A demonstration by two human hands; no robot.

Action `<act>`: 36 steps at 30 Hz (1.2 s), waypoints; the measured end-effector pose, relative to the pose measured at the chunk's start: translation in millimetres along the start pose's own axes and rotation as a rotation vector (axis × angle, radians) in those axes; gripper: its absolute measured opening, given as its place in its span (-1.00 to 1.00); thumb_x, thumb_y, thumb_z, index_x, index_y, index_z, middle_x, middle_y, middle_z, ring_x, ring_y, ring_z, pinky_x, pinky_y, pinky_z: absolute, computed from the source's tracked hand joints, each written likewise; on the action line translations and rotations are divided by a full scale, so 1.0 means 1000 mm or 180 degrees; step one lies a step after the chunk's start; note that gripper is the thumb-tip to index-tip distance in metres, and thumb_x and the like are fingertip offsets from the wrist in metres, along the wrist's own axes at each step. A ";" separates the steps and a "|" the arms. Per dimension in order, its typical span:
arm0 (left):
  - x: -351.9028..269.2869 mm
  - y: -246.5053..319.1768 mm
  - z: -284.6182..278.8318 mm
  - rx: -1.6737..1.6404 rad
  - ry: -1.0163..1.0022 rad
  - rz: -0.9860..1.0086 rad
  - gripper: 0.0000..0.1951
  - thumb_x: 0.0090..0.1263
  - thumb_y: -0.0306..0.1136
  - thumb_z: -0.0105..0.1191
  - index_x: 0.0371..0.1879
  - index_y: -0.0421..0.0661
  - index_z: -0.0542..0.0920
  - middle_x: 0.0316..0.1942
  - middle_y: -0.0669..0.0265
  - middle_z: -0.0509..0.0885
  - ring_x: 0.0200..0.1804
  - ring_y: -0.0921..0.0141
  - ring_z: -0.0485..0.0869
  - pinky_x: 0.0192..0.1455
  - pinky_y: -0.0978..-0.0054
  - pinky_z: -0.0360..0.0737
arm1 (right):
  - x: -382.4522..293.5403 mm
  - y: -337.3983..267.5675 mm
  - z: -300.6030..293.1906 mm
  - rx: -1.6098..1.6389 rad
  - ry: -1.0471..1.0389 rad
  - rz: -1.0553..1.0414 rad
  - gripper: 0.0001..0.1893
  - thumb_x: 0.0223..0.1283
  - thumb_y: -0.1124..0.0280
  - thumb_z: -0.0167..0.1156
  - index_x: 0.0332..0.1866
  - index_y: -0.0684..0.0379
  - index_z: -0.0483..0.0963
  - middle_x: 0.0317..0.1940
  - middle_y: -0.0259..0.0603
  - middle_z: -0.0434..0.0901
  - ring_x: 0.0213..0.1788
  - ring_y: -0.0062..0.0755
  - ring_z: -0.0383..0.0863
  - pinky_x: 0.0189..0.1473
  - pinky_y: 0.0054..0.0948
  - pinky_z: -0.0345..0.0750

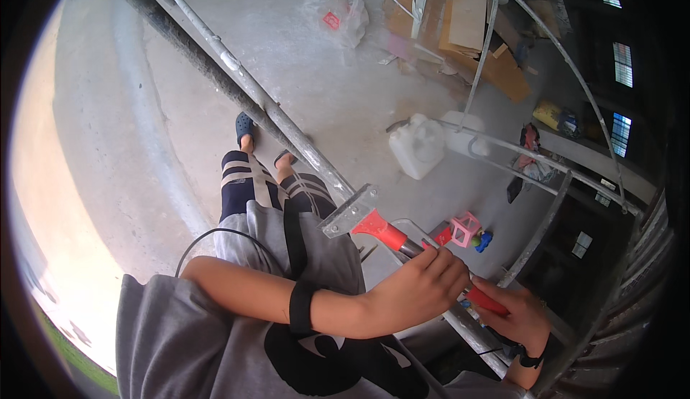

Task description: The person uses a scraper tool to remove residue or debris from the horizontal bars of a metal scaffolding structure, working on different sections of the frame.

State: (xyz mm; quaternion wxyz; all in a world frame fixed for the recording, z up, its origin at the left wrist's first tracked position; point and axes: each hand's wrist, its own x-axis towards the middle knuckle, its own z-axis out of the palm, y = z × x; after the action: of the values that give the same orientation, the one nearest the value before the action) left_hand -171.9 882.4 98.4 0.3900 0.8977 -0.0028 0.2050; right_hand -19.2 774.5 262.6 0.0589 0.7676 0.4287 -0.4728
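Observation:
My left hand (434,280) is wrapped around the metal shaft of a long-handled scraper (380,230). My right hand (515,312) holds the red grip at the tool's near end. The scraper has a wide, flat metal head (349,211) fixed with bolts, joined to a red neck. That head overlaps a paint-spattered metal scaffold pipe (310,156) in the view; whether the two touch, I cannot tell. Part of the shaft is hidden behind my left fingers.
Scaffold bars (517,148) frame the right side. Below, the concrete floor (178,102) holds white plastic jugs (418,145), a plastic bag (342,19), flattened cardboard (468,21) and a pink plastic toy-like object (464,229). Another pipe (199,48) runs diagonally alongside the first.

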 end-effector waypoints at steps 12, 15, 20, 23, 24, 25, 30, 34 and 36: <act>-0.010 0.000 0.016 -0.0667 0.0478 0.0172 -0.62 0.34 -0.31 0.08 0.11 -0.17 0.55 -0.14 0.34 0.61 0.06 0.33 0.59 0.14 0.47 0.48 | -0.016 -0.024 -0.001 0.0005 -0.0116 0.0607 -0.40 0.11 0.49 0.40 0.32 0.17 0.46 -0.27 0.07 0.68 -0.31 0.01 0.73 -0.23 -0.36 0.64; -0.018 -0.016 0.017 -0.0419 0.0558 0.0048 -0.66 0.41 -0.27 0.06 0.09 -0.15 0.55 -0.08 0.31 0.60 0.08 0.31 0.58 0.16 0.44 0.48 | -0.008 -0.027 0.010 -0.0525 0.0098 0.0361 -0.43 0.13 0.49 0.38 0.30 0.16 0.47 -0.30 0.03 0.67 -0.35 0.00 0.70 -0.31 -0.31 0.63; -0.021 -0.010 0.015 -0.0423 0.0447 0.0271 -0.64 0.42 -0.19 0.07 0.09 -0.13 0.53 -0.03 0.32 0.57 0.11 0.31 0.56 0.20 0.38 0.47 | -0.009 -0.054 0.012 -0.1061 0.0265 0.0319 -0.45 0.08 0.47 0.39 0.25 0.10 0.51 -0.42 -0.09 0.63 -0.45 -0.06 0.66 -0.43 -0.25 0.57; -0.022 -0.007 0.017 -0.0669 0.0615 0.0453 -0.60 0.41 -0.15 0.08 0.12 -0.12 0.51 -0.01 0.32 0.56 0.14 0.33 0.55 0.21 0.36 0.46 | -0.012 -0.063 0.014 -0.1613 0.0230 0.0372 -0.44 0.05 0.47 0.39 0.25 0.07 0.52 -0.50 -0.17 0.57 -0.51 -0.11 0.63 -0.49 -0.24 0.53; -0.023 -0.008 0.017 -0.0636 0.0656 0.0323 -0.53 0.39 -0.09 0.11 0.15 -0.13 0.49 0.06 0.28 0.55 0.21 0.31 0.51 0.27 0.32 0.43 | -0.012 -0.063 0.015 -0.1797 0.0231 0.0397 -0.44 0.07 0.45 0.39 0.26 0.02 0.52 -0.54 -0.24 0.50 -0.54 -0.18 0.59 -0.50 -0.25 0.44; -0.026 -0.012 0.017 -0.0625 0.0726 0.0139 -0.51 0.39 -0.06 0.12 0.16 -0.13 0.49 0.09 0.26 0.54 0.23 0.30 0.50 0.29 0.30 0.42 | -0.011 -0.062 0.018 -0.1948 0.0279 0.0334 -0.44 0.07 0.45 0.39 0.27 0.00 0.52 -0.53 -0.25 0.49 -0.53 -0.19 0.58 -0.48 -0.26 0.42; -0.030 -0.016 0.014 -0.0816 0.0589 0.0100 -0.41 0.40 0.08 0.09 0.21 -0.15 0.46 0.23 0.18 0.49 0.33 0.20 0.43 0.39 0.20 0.33 | -0.016 -0.064 0.021 -0.2060 0.0343 0.0334 -0.41 0.05 0.43 0.39 0.28 -0.04 0.52 -0.51 -0.28 0.49 -0.51 -0.22 0.56 -0.45 -0.28 0.36; -0.025 -0.005 0.013 -0.1169 0.0662 0.0262 -0.36 0.40 0.14 0.06 0.25 -0.14 0.45 0.30 0.15 0.46 0.37 0.17 0.39 0.44 0.14 0.28 | -0.019 -0.077 0.017 -0.1908 0.0432 0.0415 -0.41 0.03 0.44 0.40 0.28 -0.01 0.52 -0.55 -0.26 0.47 -0.60 -0.20 0.53 -0.54 -0.24 0.41; -0.026 -0.006 0.012 -0.1048 0.0635 0.0214 -0.34 0.39 0.15 0.07 0.27 -0.13 0.45 0.32 0.15 0.44 0.40 0.17 0.37 0.46 0.12 0.25 | -0.014 -0.083 0.022 -0.2009 0.0453 0.0449 -0.42 0.06 0.41 0.38 0.28 -0.03 0.52 -0.54 -0.29 0.46 -0.58 -0.24 0.53 -0.50 -0.26 0.41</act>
State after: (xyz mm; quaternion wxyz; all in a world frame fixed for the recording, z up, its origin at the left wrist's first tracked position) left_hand -190.7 874.6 77.1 0.5229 0.7964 -0.0277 0.3027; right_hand -95.4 807.1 287.2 0.2964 0.7704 0.5028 -0.2565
